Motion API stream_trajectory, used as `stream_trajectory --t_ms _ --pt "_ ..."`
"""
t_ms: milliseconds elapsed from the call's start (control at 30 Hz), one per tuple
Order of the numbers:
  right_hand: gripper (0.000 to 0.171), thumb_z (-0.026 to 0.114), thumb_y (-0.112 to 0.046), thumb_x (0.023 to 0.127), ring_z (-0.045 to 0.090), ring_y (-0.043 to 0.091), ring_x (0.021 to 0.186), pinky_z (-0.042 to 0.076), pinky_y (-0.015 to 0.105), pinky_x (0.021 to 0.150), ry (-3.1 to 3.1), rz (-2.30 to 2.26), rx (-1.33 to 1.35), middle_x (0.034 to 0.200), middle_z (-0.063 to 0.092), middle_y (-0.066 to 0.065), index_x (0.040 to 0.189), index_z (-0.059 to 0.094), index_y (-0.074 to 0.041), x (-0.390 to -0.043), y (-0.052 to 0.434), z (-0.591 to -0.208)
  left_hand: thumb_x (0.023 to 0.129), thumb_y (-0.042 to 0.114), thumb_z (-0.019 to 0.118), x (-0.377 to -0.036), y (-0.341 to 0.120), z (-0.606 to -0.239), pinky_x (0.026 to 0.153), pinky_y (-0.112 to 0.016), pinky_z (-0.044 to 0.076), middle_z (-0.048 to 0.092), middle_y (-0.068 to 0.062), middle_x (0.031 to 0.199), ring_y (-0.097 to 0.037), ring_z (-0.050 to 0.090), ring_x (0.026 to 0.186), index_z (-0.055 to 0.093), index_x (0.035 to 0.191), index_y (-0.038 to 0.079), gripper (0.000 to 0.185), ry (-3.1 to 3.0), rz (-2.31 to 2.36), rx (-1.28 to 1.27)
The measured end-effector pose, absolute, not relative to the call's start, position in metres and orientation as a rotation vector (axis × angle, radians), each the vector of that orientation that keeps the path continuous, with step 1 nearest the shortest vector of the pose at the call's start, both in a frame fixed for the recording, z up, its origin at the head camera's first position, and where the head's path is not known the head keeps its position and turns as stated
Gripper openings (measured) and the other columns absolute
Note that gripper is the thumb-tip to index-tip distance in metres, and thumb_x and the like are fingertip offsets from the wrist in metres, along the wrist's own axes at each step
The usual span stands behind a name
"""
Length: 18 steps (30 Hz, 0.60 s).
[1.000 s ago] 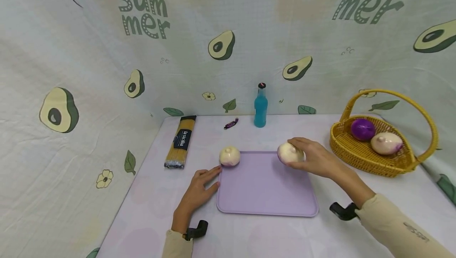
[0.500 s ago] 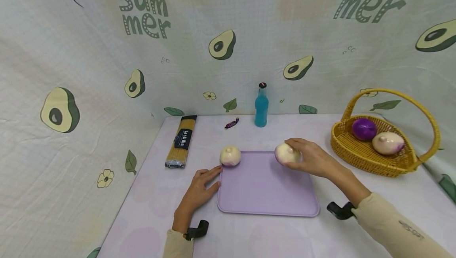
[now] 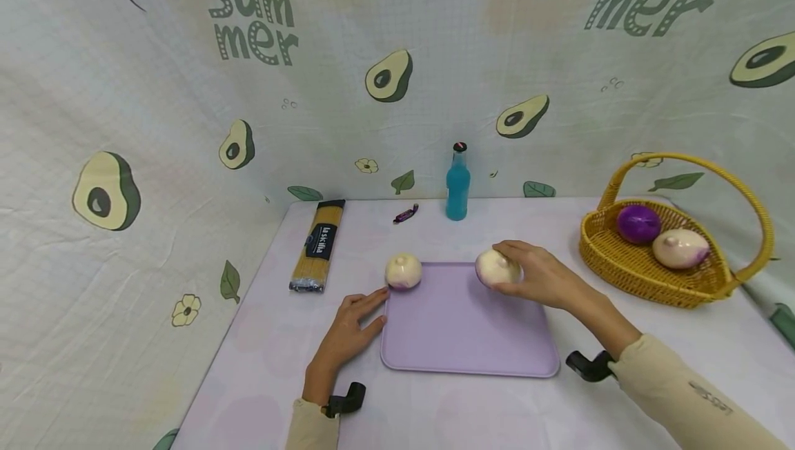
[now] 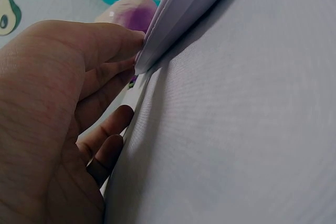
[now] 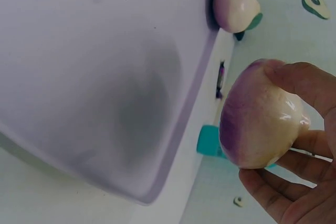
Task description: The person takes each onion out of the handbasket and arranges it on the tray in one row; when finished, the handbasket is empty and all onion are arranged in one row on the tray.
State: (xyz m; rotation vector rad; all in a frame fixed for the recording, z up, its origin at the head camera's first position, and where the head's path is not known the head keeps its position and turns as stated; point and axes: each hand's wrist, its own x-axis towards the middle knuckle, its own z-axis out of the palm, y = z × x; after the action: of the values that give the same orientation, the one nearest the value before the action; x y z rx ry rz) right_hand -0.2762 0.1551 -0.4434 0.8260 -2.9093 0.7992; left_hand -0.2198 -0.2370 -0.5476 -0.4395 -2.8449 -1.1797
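Note:
My right hand (image 3: pixel 542 277) holds a white and purple turnip (image 3: pixel 497 268) above the back right part of a lilac tray (image 3: pixel 466 339). In the right wrist view, thumb and fingers curl round that turnip (image 5: pixel 257 119), which hangs clear of the tray with its shadow below. A second turnip (image 3: pixel 404 271) sits at the tray's back left corner. My left hand (image 3: pixel 349 329) touches the tray's left edge with fairly straight fingers. Up close in the left wrist view, the fingertips of the left hand (image 4: pixel 68 82) meet the tray's rim (image 4: pixel 168 19).
To the right stands a yellow wicker basket (image 3: pixel 646 284) with a tall handle, holding a purple round vegetable (image 3: pixel 638 223) and another turnip (image 3: pixel 680 248). A blue bottle (image 3: pixel 457 184), a wrapped candy (image 3: pixel 406 213) and a spaghetti pack (image 3: pixel 317 246) lie or stand toward the back.
The right hand has shifted slightly left over the tray with the turnip in its grip. The left hand stays at the tray's left edge.

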Motion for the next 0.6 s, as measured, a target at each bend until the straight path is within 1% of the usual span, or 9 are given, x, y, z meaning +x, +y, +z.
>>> stream_trajectory --t_ms 200,600 --pt "0.073 0.082 -0.036 0.084 0.050 0.044 0.127 0.045 0.060 0.099 -2.921 0.800 0.822 0.142 0.052 0.023 0.140 0.054 0.001 -0.2767 0.1522 -0.4441 0.097 0.031 0.067 -0.2205 -0.2376 -0.5480 0.105 -0.052 0.039 0.046 0.017 0.150 -0.017 0.041 0.126 0.055 0.145 0.028 0.049 -2.847 -1.170 -0.440" --pt "0.072 0.082 -0.033 0.083 0.050 0.043 0.127 0.044 0.058 0.100 -2.918 0.808 0.839 0.143 0.052 0.023 0.139 0.054 0.002 -0.2790 0.1470 -0.4475 0.098 0.031 0.065 -0.2222 -0.2375 -0.5494 0.105 -0.051 0.039 0.044 0.021 0.151 -0.016 0.040 0.127 0.053 0.146 0.032 0.050 -2.886 -1.150 -0.419"
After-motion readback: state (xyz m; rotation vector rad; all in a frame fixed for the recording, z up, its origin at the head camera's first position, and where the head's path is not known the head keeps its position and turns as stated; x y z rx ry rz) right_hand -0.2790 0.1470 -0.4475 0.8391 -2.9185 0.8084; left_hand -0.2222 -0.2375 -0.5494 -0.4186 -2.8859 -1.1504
